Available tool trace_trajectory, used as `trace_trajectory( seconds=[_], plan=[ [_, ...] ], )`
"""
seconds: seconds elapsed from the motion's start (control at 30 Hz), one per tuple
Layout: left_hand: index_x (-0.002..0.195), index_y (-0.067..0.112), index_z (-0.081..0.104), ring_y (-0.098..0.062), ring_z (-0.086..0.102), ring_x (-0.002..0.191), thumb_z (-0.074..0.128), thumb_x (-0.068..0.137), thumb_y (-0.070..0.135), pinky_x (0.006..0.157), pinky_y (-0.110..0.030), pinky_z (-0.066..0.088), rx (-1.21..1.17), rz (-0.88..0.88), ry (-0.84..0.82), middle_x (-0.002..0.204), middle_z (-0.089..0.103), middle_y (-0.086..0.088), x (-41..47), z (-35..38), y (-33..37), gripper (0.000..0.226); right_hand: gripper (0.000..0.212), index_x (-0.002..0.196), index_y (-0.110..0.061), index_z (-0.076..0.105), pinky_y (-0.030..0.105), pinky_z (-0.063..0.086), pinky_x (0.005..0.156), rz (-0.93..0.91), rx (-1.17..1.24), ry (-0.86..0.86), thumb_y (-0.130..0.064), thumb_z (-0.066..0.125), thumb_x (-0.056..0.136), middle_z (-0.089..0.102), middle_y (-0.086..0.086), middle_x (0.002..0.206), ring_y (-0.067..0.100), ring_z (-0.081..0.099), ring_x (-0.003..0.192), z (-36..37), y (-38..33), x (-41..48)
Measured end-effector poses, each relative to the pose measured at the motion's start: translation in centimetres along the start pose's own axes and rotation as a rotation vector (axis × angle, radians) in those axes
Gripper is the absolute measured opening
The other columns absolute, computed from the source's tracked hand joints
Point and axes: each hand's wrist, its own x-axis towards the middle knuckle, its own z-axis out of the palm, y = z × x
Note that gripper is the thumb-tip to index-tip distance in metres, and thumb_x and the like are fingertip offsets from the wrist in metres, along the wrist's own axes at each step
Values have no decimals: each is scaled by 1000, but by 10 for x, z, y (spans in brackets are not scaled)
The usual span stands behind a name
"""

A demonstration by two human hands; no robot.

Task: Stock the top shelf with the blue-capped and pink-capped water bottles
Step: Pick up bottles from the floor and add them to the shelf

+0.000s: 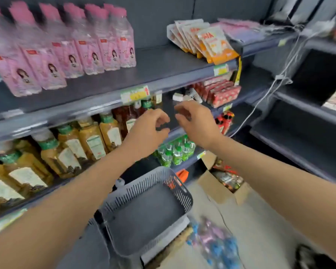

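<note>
The top shelf (163,68) has room at twelve o'clock beside the pink-capped row (62,49) at ten, and with the loose bottles (211,247) at six, the left hand (149,129) and right hand (196,123), both loosely curled and empty, would best reach down and grip bodies firmly.

Dark grey shelving (299,136), pale floor (260,220), open cardboard box (217,184)
</note>
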Motion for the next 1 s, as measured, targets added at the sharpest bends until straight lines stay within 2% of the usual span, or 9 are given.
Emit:
trace_trajectory(
  seconds=[0.07, 0.17, 0.27, 0.37, 0.53, 0.6, 0.73, 0.87, 1.0],
  plan=[
    [98, 11, 61, -12, 52, 84, 63, 82, 8, 68, -14, 38, -26, 12, -106, 95, 56, -2, -5, 33, 13, 17, 25, 113, -2, 62, 33, 44, 87, 75, -31, 1, -8, 56, 89, 63, 16, 108, 29, 59, 100, -10, 30, -24],
    [98, 8, 62, -14, 53, 84, 64, 81, 6, 72, -20, 39, -66, 15, -237, 94, 59, -2, -10, 81, 35, 17, 23, 108, -2, 64, 27, 38, 79, 191, -95, -15, -6, 55, 88, 64, 15, 104, 29, 58, 97, -25, 73, -58],
    [97, 8, 64, -11, 53, 82, 65, 81, 6, 74, -20, 43, -94, 22, -329, 93, 60, 1, -13, 130, 59, 17, 24, 109, -3, 63, 34, 45, 83, 283, -129, -36, -8, 52, 89, 63, 15, 105, 30, 57, 97, -41, 115, -93],
    [97, 10, 64, -7, 52, 79, 62, 81, 5, 64, -4, 39, -110, -22, -389, 88, 58, 5, -19, 178, 81, 17, 25, 111, -7, 62, 36, 46, 85, 357, -178, -103, -12, 48, 91, 62, 12, 108, 28, 56, 100, -54, 162, -125],
    [96, 9, 63, -13, 52, 78, 58, 83, 0, 60, -8, 37, -152, -148, -455, 91, 58, -1, -30, 263, 101, 16, 28, 115, -9, 62, 36, 48, 83, 375, -217, -285, -12, 46, 92, 62, 11, 113, 28, 57, 104, -61, 240, -171],
    [93, 8, 63, -14, 52, 79, 57, 84, 1, 62, -10, 38, -176, -215, -436, 83, 57, 1, -33, 295, 101, 13, 27, 115, -11, 63, 37, 49, 83, 371, -202, -340, -14, 48, 92, 63, 9, 113, 28, 59, 103, -57, 270, -187],
    [88, 11, 63, -21, 57, 87, 57, 81, -1, 80, -31, 46, -192, -363, -432, 86, 61, -3, -45, 358, 80, 16, 29, 120, -10, 59, 34, 46, 90, 420, -182, -479, -16, 50, 94, 61, 9, 120, 28, 57, 110, -37, 319, -220],
    [95, 0, 67, -22, 58, 89, 60, 80, -2, 83, -29, 46, -209, -580, -455, 93, 64, -10, -64, 425, 36, 16, 31, 125, -12, 55, 31, 43, 96, 512, -145, -603, -19, 48, 95, 57, 8, 127, 28, 54, 116, 4, 375, -253],
    [64, 12, 59, -18, 59, 61, 58, 80, -6, 74, -32, 49, -348, -877, -427, 64, 59, -4, -87, 503, -18, 23, 31, 124, -11, 56, 30, 42, 95, 613, -136, -676, -17, 47, 95, 58, 8, 129, 26, 54, 117, 62, 433, -287]
  ],
)
